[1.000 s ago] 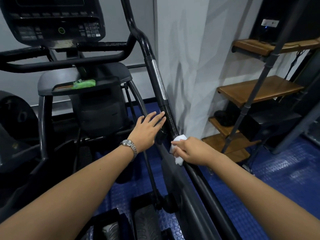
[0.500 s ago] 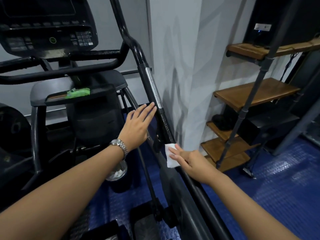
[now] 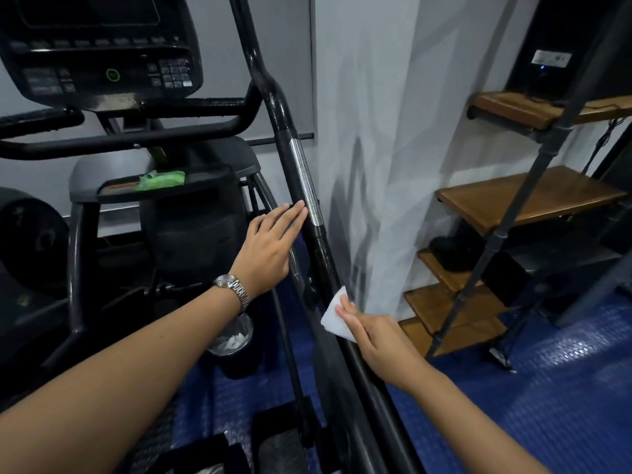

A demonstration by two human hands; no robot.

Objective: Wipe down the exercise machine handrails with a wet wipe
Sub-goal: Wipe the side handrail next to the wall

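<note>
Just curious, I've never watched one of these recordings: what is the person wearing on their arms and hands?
Both forearms are bare, with no sleeves or gloves in view. The left hand has a silver metal-link wristwatch at the wrist. The right hand wears nothing.

Wooden shelves (image 3: 533,200) on a dark pipe frame (image 3: 506,227) stand at the right against a pale grey wall (image 3: 393,131). A small bin (image 3: 236,347) holding crumpled white scraps sits on the blue studded floor (image 3: 547,388), and a dark box (image 3: 561,42) tops the highest shelf
</note>
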